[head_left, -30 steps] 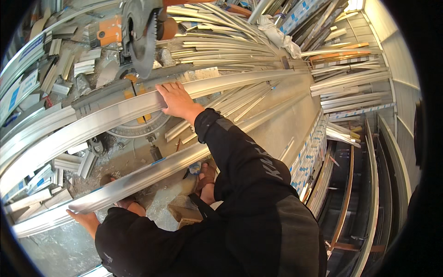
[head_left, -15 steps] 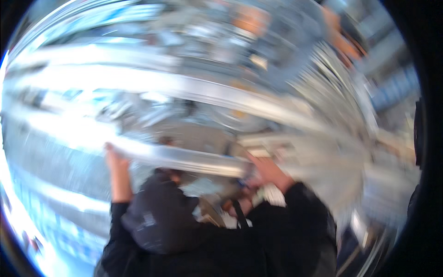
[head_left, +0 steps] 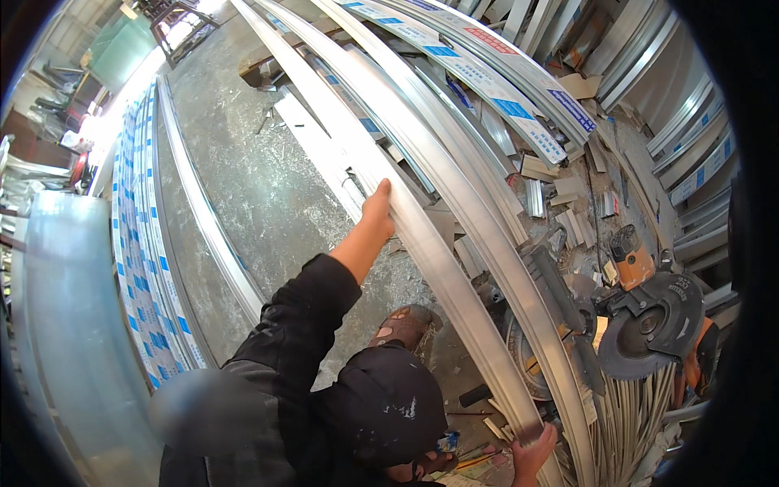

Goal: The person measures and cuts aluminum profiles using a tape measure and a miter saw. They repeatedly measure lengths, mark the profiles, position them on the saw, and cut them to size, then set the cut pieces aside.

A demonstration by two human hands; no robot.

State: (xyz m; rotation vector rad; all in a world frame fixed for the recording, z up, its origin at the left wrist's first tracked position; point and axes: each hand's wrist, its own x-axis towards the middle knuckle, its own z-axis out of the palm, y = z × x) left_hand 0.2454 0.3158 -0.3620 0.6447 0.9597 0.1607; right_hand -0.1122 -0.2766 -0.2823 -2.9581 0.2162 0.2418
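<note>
A long silver aluminium profile runs from the upper left down to the lower right, above the concrete floor. My left hand reaches up and grips its edge about midway. My right hand is closed on the same profile near its lower end. More long profiles lie alongside it to the right, touching or nearly so. My black sleeve and dark cap fill the lower middle of the view.
A chop saw with an orange body and round blade stands at the right, thin strips bundled below it. Film-wrapped profiles are stacked along the left. Short offcuts litter the floor. A brown shoe shows on the concrete.
The view has swung round sharply. A second ago the hands rested on profiles lying across the saw; now both hands grip one long profile, with the saw off to the right.
</note>
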